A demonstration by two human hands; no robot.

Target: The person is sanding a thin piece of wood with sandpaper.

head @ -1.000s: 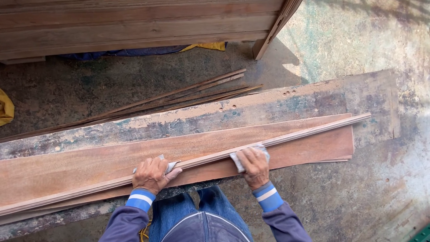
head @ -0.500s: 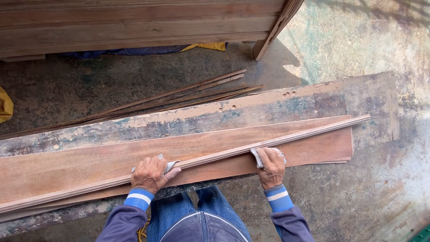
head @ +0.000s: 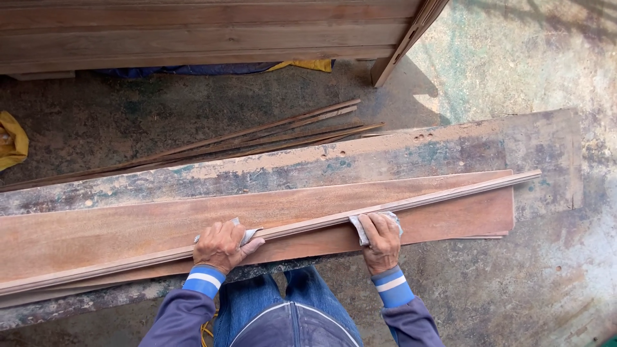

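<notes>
A long thin wooden strip (head: 450,193) lies on a reddish-brown board (head: 128,228), running from lower left to upper right. My left hand (head: 222,246) presses on the strip with a folded piece of grey sandpaper (head: 247,235) under the fingers. My right hand (head: 382,239) grips a second piece of sandpaper (head: 358,228) against the strip, farther to the right. Both sleeves are dark blue with striped blue cuffs.
The board rests on a worn, paint-stained plank (head: 385,157). Several thin wooden slats (head: 257,138) lie on the concrete floor behind it. A large wooden frame (head: 193,32) stands at the back, with a yellow cloth (head: 13,141) at the far left. My jeans-clad knees (head: 283,302) show below.
My right hand slid right along the strip with its sandpaper, then came back slightly left. The left hand stayed where it was, holding the strip down.
</notes>
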